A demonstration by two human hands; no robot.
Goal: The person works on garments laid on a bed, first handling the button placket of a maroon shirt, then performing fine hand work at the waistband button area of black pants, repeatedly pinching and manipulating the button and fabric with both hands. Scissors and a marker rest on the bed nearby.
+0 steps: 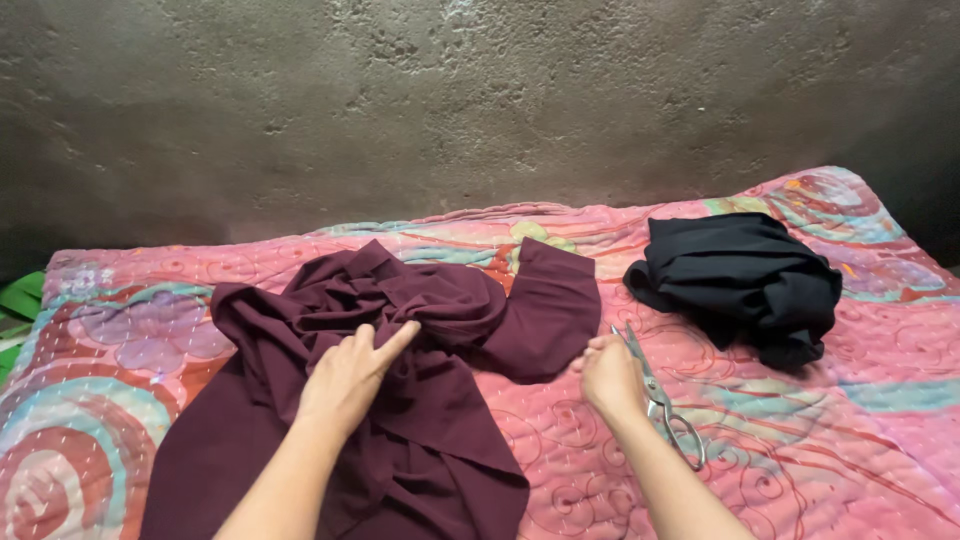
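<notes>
A crumpled maroon cloth [440, 310] lies spread across the pink quilt [800, 440]. My left hand [350, 375] rests on its middle, fingers together, index finger pointing toward the bunched folds. My right hand [610, 375] sits at the cloth's right edge, fingers curled, beside metal scissors [660, 400] that lie on the quilt touching the hand's outer side. Whether the right hand pinches the cloth edge cannot be told.
A heap of black fabric [745, 280] lies on the quilt at the right rear. A rough grey wall [450, 100] stands behind the quilt. Something green [18, 300] shows at the left edge.
</notes>
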